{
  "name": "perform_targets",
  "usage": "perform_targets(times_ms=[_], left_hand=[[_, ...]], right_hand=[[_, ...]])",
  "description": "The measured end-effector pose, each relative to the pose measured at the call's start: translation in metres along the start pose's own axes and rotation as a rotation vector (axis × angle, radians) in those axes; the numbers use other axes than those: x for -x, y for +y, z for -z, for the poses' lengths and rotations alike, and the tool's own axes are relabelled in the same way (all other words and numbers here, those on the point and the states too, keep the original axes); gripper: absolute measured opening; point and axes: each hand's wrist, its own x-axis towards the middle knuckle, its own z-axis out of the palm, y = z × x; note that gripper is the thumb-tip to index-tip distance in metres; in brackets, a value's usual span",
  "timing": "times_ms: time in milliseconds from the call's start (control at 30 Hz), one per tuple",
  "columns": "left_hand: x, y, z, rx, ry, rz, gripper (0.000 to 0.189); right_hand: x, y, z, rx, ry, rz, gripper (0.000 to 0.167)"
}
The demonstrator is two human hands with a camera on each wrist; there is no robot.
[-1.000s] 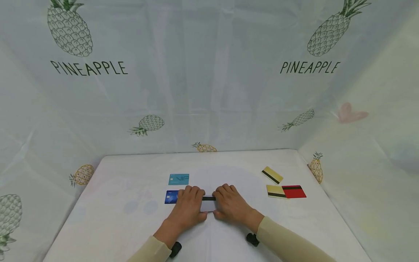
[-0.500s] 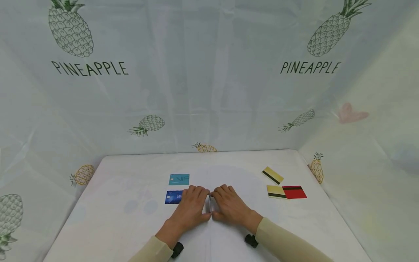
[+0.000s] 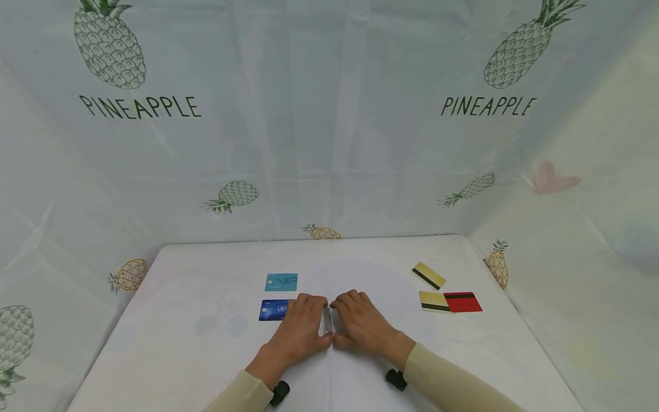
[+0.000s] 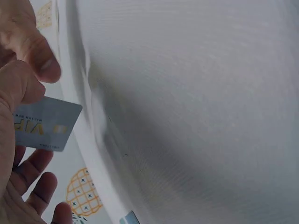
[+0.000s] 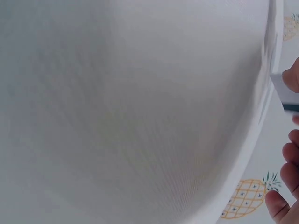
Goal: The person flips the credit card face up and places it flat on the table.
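A silver-grey VIP card (image 3: 328,320) stands nearly on edge between my hands, low over the white table. My left hand (image 3: 304,324) pinches it with the thumb at the near edge and fingertips at the far edge. From the other side my right hand (image 3: 364,324) holds it the same way. The lettered face of the card (image 4: 46,122) shows in the left wrist view. Seen from the right wrist, its pale back (image 5: 286,93) carries a dark stripe. A blue VIP card (image 3: 273,309) lies just left of my left hand, partly covered by it.
A teal VIP card (image 3: 281,282) lies behind the blue one. Toward the right back are a gold card (image 3: 429,275), a second gold card (image 3: 434,301) and a red card (image 3: 463,301) overlapping it. A pineapple-print sheet (image 3: 319,143) rises behind the table (image 3: 180,343).
The silver-grey card has turned from lying stripe side up, through edge-on, to showing a narrow strip of its grey face. My hands have drawn closer together, uncovering more of the blue card.
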Motion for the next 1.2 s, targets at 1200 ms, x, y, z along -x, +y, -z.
perform_targets(times_ms=[1200], left_hand=[[-0.007, -0.019, -0.007, -0.195, -0.005, 0.06, 0.064]], right_hand=[[0.001, 0.016, 0.005, 0.124, -0.007, 0.017, 0.056]])
